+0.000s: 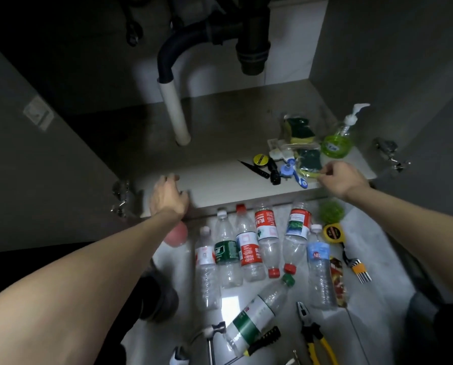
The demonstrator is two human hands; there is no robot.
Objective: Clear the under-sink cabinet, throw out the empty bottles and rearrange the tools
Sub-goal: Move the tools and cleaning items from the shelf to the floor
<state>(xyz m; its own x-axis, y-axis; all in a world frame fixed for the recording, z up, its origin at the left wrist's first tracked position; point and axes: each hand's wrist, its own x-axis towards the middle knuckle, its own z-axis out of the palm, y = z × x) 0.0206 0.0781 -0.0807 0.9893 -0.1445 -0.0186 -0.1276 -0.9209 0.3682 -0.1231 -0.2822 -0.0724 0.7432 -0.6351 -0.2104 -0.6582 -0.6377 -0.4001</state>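
I see the under-sink cabinet (220, 143) open ahead of me, its floor holding a small heap at the right front: packaged sponges (297, 127), a green soap pump bottle (337, 143) holding some green liquid, a yellow-capped round tin (261, 159), a black tool (254, 168) and a blue brush (296, 175). A white drain pipe (175, 114) stands on the floor left of the heap.

On the tiled floor (372, 285) just outside the cabinet lie the plastic bottles (246, 248), side by side in a row, all looking empty, caps on. One more empty bottle (257, 312), green-capped, lies slantwise below the row.

My right hand (343, 180) is at the cabinet's front edge, fingers curled, pinching a yellow-green sponge packet (309, 167) beside the brush. My left hand (167, 196) rests on the cabinet's front lip, fingers loosely spread, gripping nothing I can make out.

Right of the bottles lie a green scrubber ball (331, 210), a yellow tape measure (334, 233) and a set of hex keys (356, 270). Near the bottom are pliers (314, 335), a hammer (212, 335) and a screwdriver (262, 341) with a black-and-yellow handle.
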